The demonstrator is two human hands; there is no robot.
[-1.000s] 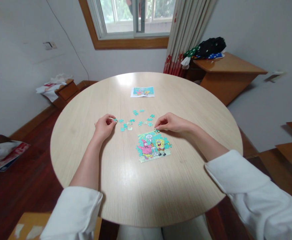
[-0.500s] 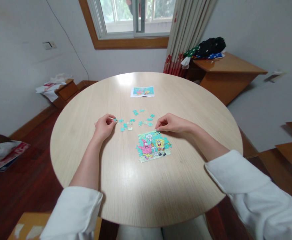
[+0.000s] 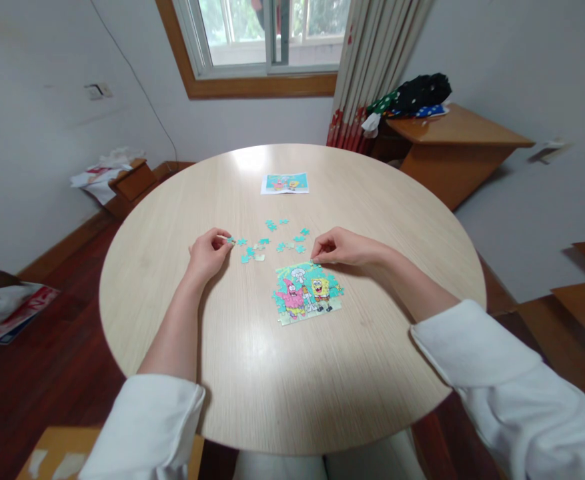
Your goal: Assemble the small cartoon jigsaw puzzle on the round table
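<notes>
A partly joined cartoon jigsaw puzzle [image 3: 308,291] lies flat on the round table, showing a pink, a pale and a yellow figure. At its top edge my right hand [image 3: 339,245] pinches a small jigsaw piece [image 3: 314,261], which touches or nearly touches the joined part. Left of the loose pieces, my left hand [image 3: 210,251] is closed with a teal jigsaw piece [image 3: 231,240] at its fingertips. Several loose teal and pale pieces [image 3: 250,253] lie scattered between the hands. Beyond them rests a printed picture sheet [image 3: 285,183] with the same figures.
The round wooden table [image 3: 252,373] has its near edge close to my lap. Behind it are a window [image 3: 272,33] and a curtain [image 3: 367,67]. Dark clothing [image 3: 422,95] lies on a wooden cabinet [image 3: 465,130] at the right. A cardboard box [image 3: 62,447] stands at lower left.
Both hands stay almost in place, each at its jigsaw piece. The view has shifted very slightly; the loose pieces have not visibly moved.
</notes>
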